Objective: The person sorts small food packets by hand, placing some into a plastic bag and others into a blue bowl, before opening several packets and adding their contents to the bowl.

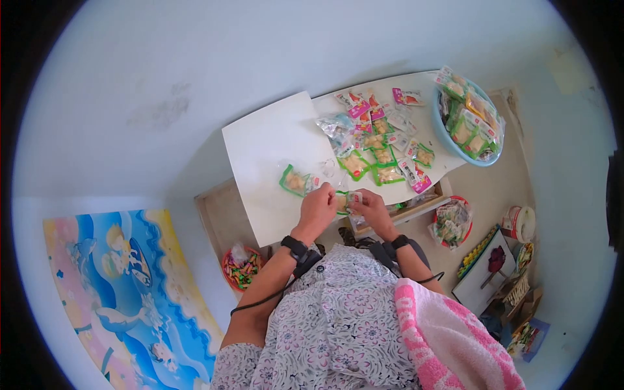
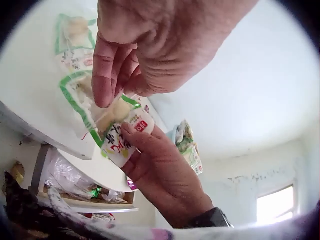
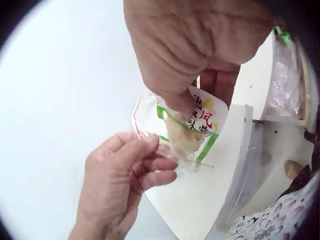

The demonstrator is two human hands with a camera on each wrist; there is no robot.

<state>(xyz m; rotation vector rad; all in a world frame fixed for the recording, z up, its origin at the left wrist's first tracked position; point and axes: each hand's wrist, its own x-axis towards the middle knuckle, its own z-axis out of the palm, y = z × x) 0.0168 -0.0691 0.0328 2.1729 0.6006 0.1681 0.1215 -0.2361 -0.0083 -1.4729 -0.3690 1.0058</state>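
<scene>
Between both hands is a clear snack packet (image 1: pixel 341 203) with green edging, a white printed end and pale pieces inside. My right hand (image 1: pixel 372 209) grips the white printed end, its thumb across the print in the right wrist view. At the opposite end, my left hand (image 3: pixel 117 175) pinches the clear edge of the packet (image 3: pixel 185 140) between thumb and fingers. The two hands are close together over the front edge of the white table (image 1: pixel 273 143). Another green-edged packet (image 1: pixel 294 181) lies flat on the table just beyond my left hand.
Several green-edged and pink-and-white packets (image 1: pixel 383 153) are spread over the table's right part. A blue basin (image 1: pixel 448 140) full of packets stands at the far right. Below the table are an open drawer (image 1: pixel 416 211) and red baskets, one at the right (image 1: pixel 469 224), one at the left (image 1: pixel 227 276).
</scene>
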